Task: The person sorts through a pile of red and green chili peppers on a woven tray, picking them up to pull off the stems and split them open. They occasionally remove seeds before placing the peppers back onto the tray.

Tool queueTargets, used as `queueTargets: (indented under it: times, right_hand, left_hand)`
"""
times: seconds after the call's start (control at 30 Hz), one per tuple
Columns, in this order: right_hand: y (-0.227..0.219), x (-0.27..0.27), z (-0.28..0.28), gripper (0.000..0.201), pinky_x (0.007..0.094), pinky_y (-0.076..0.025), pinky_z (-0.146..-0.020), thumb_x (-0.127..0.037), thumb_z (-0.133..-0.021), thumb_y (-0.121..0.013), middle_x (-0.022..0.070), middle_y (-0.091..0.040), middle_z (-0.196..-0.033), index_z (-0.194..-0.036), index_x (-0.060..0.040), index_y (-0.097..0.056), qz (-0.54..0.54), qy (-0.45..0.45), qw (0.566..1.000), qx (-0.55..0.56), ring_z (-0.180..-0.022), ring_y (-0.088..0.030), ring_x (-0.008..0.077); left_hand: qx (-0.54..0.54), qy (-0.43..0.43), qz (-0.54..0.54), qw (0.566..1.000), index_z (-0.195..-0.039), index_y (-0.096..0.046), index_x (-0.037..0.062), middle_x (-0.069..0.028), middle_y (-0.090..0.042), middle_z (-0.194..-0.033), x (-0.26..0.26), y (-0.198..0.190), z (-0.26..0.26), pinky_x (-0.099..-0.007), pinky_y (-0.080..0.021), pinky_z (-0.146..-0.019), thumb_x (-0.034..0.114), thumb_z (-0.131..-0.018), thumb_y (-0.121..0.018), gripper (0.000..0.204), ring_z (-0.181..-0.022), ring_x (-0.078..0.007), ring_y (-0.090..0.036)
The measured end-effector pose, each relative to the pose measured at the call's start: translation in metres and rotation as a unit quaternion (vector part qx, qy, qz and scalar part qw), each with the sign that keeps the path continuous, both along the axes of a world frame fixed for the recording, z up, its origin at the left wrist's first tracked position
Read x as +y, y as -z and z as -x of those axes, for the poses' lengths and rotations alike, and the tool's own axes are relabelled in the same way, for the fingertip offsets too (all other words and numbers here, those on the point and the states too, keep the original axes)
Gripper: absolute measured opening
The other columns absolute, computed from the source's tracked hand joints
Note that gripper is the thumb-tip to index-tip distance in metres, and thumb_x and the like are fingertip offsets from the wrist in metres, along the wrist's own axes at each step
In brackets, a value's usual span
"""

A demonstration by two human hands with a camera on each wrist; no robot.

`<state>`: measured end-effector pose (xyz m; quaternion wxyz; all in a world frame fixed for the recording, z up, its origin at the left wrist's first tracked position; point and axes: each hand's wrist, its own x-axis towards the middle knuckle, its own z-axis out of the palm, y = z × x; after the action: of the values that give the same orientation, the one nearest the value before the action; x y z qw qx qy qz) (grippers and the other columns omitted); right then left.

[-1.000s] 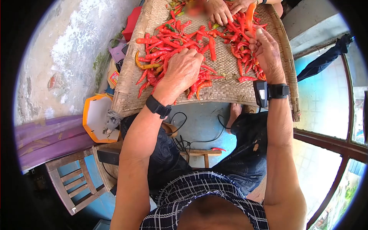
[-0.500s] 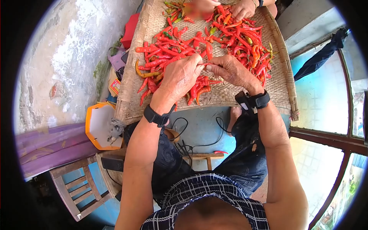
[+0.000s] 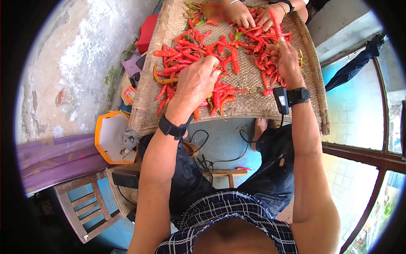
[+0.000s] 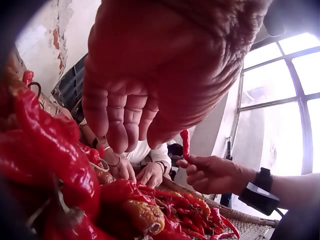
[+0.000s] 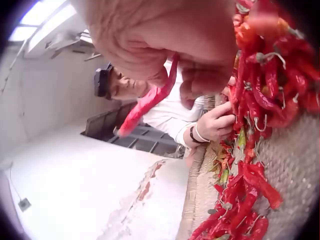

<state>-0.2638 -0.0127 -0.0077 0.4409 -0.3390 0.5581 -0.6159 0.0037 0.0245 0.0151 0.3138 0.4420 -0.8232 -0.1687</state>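
My right hand pinches a long red chili pepper near one end, raised over the right side of the woven tray. In the right wrist view, this pepper slants out from between thumb and fingers. My left hand is over the left heap of red chilies. From the left wrist, that hand shows its palm, with loosely bent fingers and nothing visible between them. Large glossy peppers lie close beside it. Under my right hand spreads another heap of chilies.
Across the tray, another person's hands work among the peppers. A wall runs along the left, windows along the right. An orange-rimmed box and a wooden chair stand at lower left; cables trail over the floor.
My right hand held an orange-red pepper at the right, came across to meet my left hand, then moved back right with a red pepper. My left hand stays over the left heap.
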Motion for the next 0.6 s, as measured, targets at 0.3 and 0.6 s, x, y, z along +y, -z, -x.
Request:
queueTargets:
  times: [0.3,0.6]
  right_hand:
    - [0.057,0.013,-0.062,0.030,0.0457,-0.048,-0.069,-0.030,-0.078,-0.065,0.0227,-0.061,-0.075,-0.086,-0.0009,-0.059,-0.028,-0.195,0.776,0.599,-0.077,-0.061,0.0395]
    - [0.023,0.015,-0.038,0.019,0.0419,-0.049,-0.063,-0.020,-0.073,-0.060,0.0209,-0.060,-0.071,-0.077,-0.0019,-0.061,-0.018,-0.268,0.805,0.530,-0.066,-0.061,0.0331]
  left_hand:
    - [-0.217,0.122,0.046,0.968,-0.086,-0.056,0.0050,-0.0091,-0.060,-0.088,0.010,0.033,0.016,-0.0379,-0.045,-0.078,0.021,-0.071,-0.069,0.025,-0.088,-0.0279,-0.054]
    - [-0.135,0.110,-0.019,0.984,-0.084,-0.057,0.0050,-0.0133,-0.060,-0.076,0.001,0.027,0.012,-0.0428,-0.046,-0.066,0.007,-0.076,-0.056,0.009,-0.075,-0.0339,-0.057]
